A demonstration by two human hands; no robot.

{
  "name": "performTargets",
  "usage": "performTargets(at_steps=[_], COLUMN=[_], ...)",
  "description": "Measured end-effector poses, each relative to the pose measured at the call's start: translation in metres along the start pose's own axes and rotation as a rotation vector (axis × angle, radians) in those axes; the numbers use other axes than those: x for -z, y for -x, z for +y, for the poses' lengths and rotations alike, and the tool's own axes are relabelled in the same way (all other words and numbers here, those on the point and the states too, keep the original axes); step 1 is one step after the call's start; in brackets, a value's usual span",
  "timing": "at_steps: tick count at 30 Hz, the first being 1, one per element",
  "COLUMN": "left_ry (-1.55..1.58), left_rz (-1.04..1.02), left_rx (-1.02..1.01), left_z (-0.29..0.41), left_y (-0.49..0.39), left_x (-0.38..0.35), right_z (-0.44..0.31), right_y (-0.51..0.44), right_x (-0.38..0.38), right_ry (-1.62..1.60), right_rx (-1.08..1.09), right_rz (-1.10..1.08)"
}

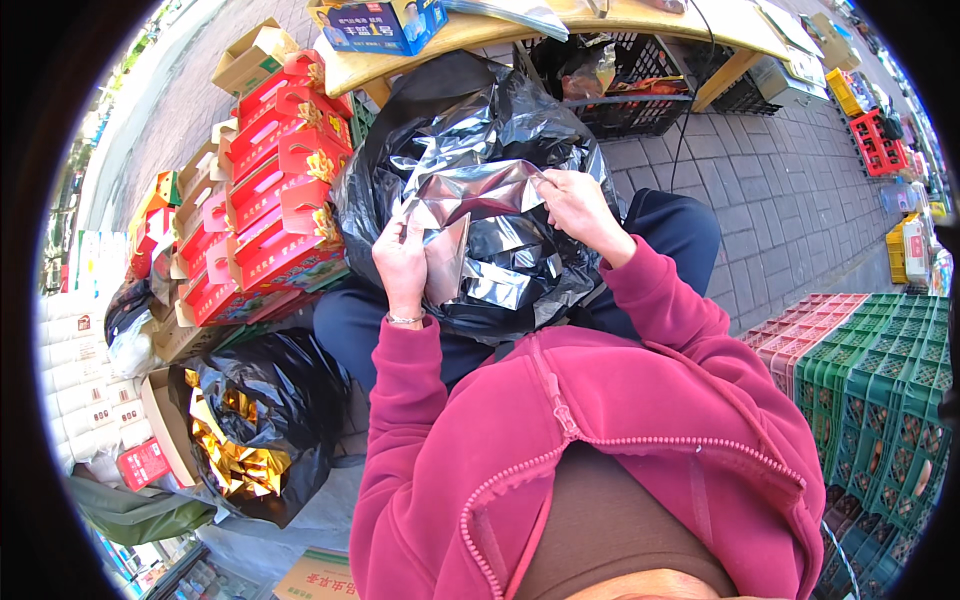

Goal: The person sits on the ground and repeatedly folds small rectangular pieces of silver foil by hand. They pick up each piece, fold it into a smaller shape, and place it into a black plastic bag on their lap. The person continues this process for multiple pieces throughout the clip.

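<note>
A creased sheet of silver foil paper (480, 191) is stretched between my two hands. My left hand (401, 262) pinches its left end between thumb and fingers. The same hand also seems to hold a flat pinkish stack of foil sheets (448, 262), which hangs below the palm. At the opposite end, my right hand (579, 208) grips the sheet's upper right corner. Beneath both hands a large black plastic bag (367, 187) gapes between my knees. Inside it lie many shiny folded silver foil pieces (499, 285).
Red gift boxes (277, 225) are stacked to the left. Below them sits a black bag holding gold foil pieces (240, 450). A wooden table (637, 19) stands ahead, with a black plastic crate (637, 105) underneath. Green plastic crates (870, 375) are stacked at right.
</note>
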State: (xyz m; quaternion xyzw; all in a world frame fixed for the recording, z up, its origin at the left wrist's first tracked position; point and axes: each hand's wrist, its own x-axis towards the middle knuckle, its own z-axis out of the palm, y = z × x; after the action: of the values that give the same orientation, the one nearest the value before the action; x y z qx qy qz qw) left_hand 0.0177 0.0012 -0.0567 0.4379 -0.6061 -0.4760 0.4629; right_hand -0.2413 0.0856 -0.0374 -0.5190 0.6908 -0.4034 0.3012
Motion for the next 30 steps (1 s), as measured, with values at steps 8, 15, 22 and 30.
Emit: performTargets(at_steps=[8, 15, 22, 30], left_ry=[-0.162, 0.241, 0.420, 0.479], left_rz=[0.030, -0.071, 0.242, 0.159], left_rx=[0.069, 0.184, 0.284, 0.329], left_z=[-0.010, -0.022, -0.014, -0.017], left_y=[0.009, 0.011, 0.006, 0.012], left_x=[-0.008, 0.012, 0.052, 0.067], right_z=[-0.003, 0.026, 0.052, 0.002], right_y=[0.016, -0.012, -0.044, -0.096], right_x=[-0.044, -0.055, -0.112, -0.114], right_ry=[0.346, -0.005, -0.443, 0.383], right_rx=[0.387, 0.180, -0.341, 0.312], right_rz=[0.063, 0.002, -0.247, 0.129])
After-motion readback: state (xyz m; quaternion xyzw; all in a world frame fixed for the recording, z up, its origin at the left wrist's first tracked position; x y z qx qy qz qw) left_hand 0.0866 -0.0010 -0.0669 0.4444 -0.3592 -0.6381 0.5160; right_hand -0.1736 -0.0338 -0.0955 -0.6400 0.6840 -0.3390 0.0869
